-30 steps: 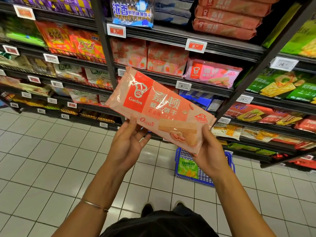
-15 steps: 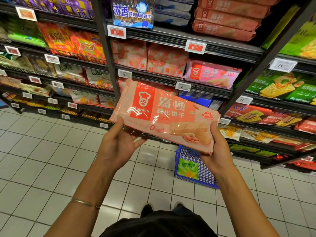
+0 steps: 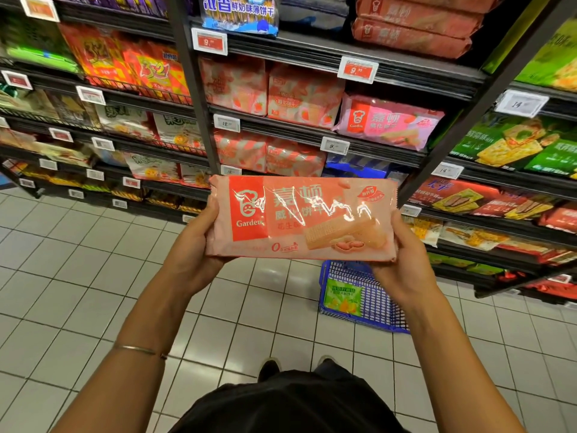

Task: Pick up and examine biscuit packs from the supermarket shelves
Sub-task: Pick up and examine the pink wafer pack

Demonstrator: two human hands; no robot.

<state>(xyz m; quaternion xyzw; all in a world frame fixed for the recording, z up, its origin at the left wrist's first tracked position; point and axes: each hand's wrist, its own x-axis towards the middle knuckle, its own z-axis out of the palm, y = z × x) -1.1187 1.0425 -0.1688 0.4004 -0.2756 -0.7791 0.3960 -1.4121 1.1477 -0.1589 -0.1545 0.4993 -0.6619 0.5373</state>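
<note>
A pale orange Garden wafer biscuit pack (image 3: 299,218) is held level in front of me, its printed face toward the camera. My left hand (image 3: 193,245) grips its left end, thumb on the front edge and fingers hidden behind. My right hand (image 3: 402,260) grips the right end the same way. More biscuit packs fill the dark shelves (image 3: 312,132) behind, among them a pink Garden pack (image 3: 387,123) and a stack of orange Garden packs (image 3: 412,23).
A blue shopping basket (image 3: 374,301) stands on the white tiled floor (image 3: 62,276) under the held pack, with a green pack (image 3: 343,296) inside. Green cracker packs (image 3: 512,145) line the right shelves. My shoes (image 3: 268,368) show below.
The pack has swung from tilted down to the right to level and come lower and closer. Both hands have kept their grip on its ends.
</note>
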